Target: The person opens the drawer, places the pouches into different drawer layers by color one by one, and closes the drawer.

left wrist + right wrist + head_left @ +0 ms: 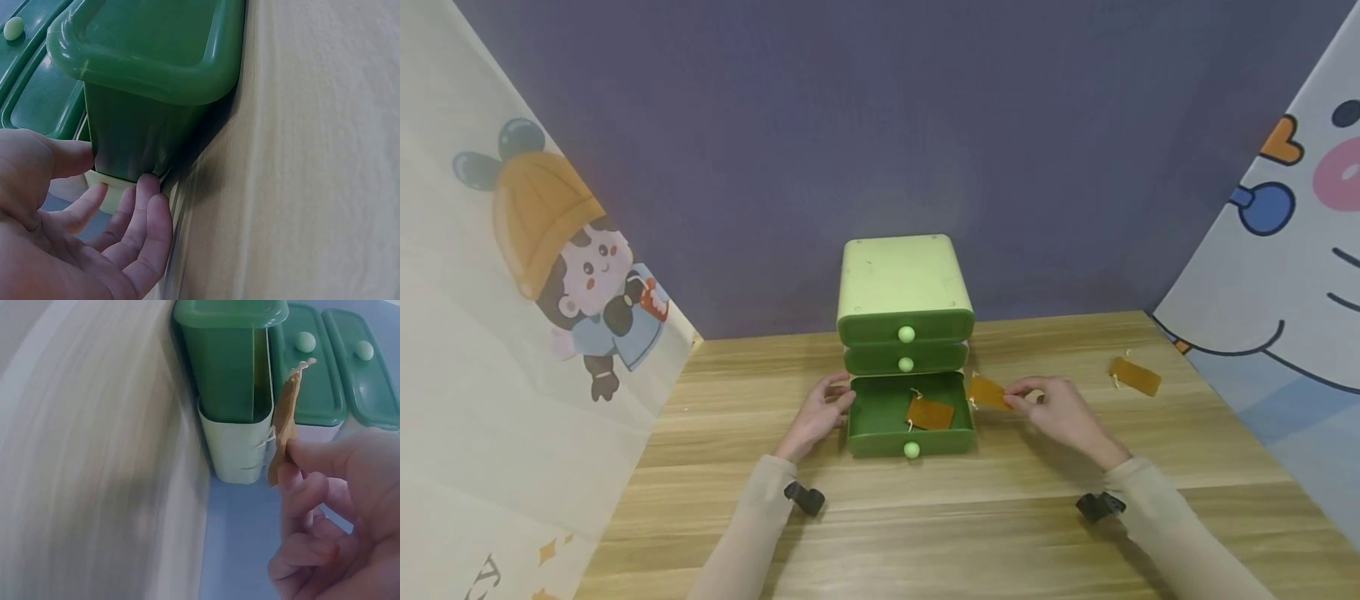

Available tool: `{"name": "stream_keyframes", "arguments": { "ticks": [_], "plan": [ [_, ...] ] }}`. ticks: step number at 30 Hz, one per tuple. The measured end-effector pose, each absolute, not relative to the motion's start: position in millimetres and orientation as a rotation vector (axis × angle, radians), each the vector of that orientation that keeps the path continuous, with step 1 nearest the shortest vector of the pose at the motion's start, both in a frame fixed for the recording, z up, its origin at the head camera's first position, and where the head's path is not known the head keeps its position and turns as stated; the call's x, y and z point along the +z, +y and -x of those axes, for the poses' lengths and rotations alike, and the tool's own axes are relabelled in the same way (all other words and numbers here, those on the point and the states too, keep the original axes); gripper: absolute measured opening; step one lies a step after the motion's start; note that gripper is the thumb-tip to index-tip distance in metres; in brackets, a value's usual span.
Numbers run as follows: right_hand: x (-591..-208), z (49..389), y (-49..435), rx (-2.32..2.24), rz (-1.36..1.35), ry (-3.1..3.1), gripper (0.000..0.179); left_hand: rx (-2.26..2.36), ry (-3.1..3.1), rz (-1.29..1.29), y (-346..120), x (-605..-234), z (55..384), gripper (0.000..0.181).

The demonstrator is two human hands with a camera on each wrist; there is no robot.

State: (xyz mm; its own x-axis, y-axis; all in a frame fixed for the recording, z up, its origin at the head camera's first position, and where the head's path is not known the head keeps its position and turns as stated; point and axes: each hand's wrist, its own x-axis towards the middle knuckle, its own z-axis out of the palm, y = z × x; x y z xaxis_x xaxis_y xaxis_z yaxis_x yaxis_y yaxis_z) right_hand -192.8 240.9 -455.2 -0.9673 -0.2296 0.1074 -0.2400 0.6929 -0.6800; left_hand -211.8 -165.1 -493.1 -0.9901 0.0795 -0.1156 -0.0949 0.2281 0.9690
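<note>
A small drawer cabinet (898, 271) with a pale yellow-green body has its bottom drawer (872, 408) pulled out. Inside that drawer lies a flat brown drawstring pouch (931, 413) with whitish strings. My right hand (1056, 408) pinches a second brown drawstring pouch (286, 415) between thumb and fingers, just right of the drawer. My left hand (820, 412) is at the drawer's left side. In the left wrist view its thumb and fingertips touch around where the drawer meets the cabinet, with the fingers loosely bent and not wrapped around anything.
A third brown pouch (1137, 377) lies on the wooden table (925, 533), toward the right. The cabinet's top drawer (880, 327) and middle drawer (872, 359) are closed. A dark blue-purple panel (895, 125) rises behind the cabinet, with printed panels at both sides.
</note>
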Motion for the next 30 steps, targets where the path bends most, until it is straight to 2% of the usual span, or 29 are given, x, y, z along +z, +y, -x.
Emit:
{"name": "stream_keyframes", "arguments": {
  "ticks": [30],
  "plan": [
    [-452.2, 191.5, 205.0, 1.242, -0.495, -2.891, 0.018, 1.858, 2.334, 0.023, -165.7, -494.8, 215.2, 0.052]
  ]
}}
